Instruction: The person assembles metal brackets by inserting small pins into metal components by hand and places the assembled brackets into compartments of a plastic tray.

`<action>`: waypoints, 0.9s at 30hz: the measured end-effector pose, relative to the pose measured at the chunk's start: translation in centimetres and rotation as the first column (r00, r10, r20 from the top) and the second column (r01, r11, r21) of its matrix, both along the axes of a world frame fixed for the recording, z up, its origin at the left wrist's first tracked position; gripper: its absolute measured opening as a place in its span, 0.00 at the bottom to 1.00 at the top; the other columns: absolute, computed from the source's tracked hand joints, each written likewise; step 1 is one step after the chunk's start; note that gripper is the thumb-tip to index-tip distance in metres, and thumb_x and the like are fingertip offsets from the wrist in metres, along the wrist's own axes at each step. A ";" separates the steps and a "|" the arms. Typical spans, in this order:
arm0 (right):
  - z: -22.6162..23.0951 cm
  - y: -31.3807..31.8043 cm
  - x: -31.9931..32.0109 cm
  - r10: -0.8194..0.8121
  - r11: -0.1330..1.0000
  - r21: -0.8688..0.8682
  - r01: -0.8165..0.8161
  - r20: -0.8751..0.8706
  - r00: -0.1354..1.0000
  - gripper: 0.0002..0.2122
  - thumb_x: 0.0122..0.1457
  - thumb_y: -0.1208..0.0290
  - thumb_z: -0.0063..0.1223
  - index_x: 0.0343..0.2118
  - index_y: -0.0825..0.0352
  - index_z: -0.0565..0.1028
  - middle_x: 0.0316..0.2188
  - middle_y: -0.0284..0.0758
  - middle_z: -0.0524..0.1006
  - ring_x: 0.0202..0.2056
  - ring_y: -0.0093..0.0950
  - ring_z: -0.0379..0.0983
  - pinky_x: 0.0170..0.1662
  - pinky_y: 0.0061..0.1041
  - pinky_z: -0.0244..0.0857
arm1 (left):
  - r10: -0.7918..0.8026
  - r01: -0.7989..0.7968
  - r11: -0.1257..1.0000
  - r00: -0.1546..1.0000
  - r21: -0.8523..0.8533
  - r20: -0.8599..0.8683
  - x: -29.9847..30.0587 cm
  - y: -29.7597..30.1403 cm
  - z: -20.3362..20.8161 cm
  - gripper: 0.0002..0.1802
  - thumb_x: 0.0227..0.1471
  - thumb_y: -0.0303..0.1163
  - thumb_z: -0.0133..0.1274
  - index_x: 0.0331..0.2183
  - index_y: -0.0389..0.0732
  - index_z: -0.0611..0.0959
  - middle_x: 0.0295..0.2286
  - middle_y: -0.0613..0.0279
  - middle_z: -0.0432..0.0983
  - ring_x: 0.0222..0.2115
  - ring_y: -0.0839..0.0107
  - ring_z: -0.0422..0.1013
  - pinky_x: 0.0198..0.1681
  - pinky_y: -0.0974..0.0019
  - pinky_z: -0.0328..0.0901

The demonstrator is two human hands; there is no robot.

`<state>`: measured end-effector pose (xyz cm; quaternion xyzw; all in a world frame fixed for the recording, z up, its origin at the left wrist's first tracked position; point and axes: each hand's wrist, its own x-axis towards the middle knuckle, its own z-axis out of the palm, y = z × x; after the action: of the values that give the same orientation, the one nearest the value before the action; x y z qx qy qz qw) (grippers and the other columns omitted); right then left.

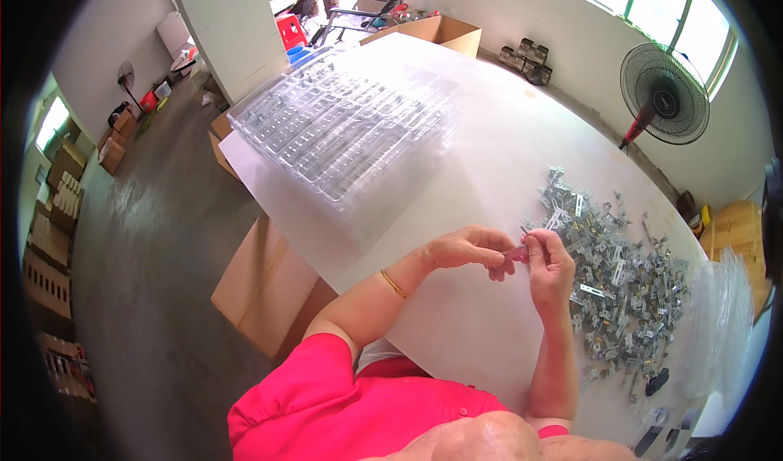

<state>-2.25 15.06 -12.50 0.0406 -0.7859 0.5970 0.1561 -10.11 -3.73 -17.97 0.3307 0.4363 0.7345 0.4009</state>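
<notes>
My left hand [479, 251] and my right hand [550, 267] meet over the white table [457, 322], just left of a heap of small metal parts [624, 290]. Between their fingertips is a small pinkish-red piece [517, 253], too small to name. Both hands are closed in a pinch around it. A thin grey tip [524, 230] sticks up beside my right thumb; whether it belongs to the same piece I cannot tell. The heap mixes silvery slotted brackets with brass-coloured bits.
Stacked clear plastic trays [342, 127] with long compartments stand at the table's far left. Clear plastic sheets or bags [722, 322] lie at the right edge, near a small black object [656, 381]. A cardboard box [265, 286] sits beside the table; a fan [665, 94] stands beyond.
</notes>
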 end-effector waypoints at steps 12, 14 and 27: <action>-0.1 -0.5 0.1 -0.114 0.986 0.117 0.116 -0.025 0.993 0.04 0.67 0.74 0.52 0.38 0.69 0.76 0.27 0.32 0.77 0.27 0.18 0.71 0.31 0.21 0.69 | 0.223 -0.260 0.959 0.936 -0.111 -0.271 0.6 0.6 0.0 0.19 0.55 0.32 0.61 0.46 0.35 0.78 0.40 0.60 0.79 0.39 0.71 0.75 0.47 0.65 0.68; -0.2 -0.4 -0.1 -0.142 0.985 0.100 0.143 -0.023 0.990 0.05 0.67 0.74 0.51 0.38 0.69 0.76 0.27 0.32 0.77 0.26 0.18 0.71 0.30 0.21 0.69 | 0.350 -0.429 0.902 0.801 -0.057 -0.485 0.6 0.8 -0.1 0.14 0.54 0.30 0.61 0.41 0.36 0.79 0.35 0.64 0.79 0.37 0.74 0.75 0.45 0.67 0.69; -2.4 -1.9 -0.1 -0.159 0.975 0.063 0.213 -0.472 0.867 0.03 0.67 0.78 0.47 0.40 0.70 0.71 0.45 0.40 0.69 0.40 0.26 0.69 0.43 0.24 0.67 | 0.591 -0.664 0.743 0.709 -0.083 -0.386 0.4 1.0 -0.1 0.09 0.59 0.28 0.57 0.41 0.35 0.81 0.35 0.64 0.82 0.37 0.77 0.76 0.44 0.70 0.71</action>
<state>-2.40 13.17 -14.91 0.1148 -0.7585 0.5067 0.3934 -9.67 -2.75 -18.03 0.2357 0.6612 0.7078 0.0786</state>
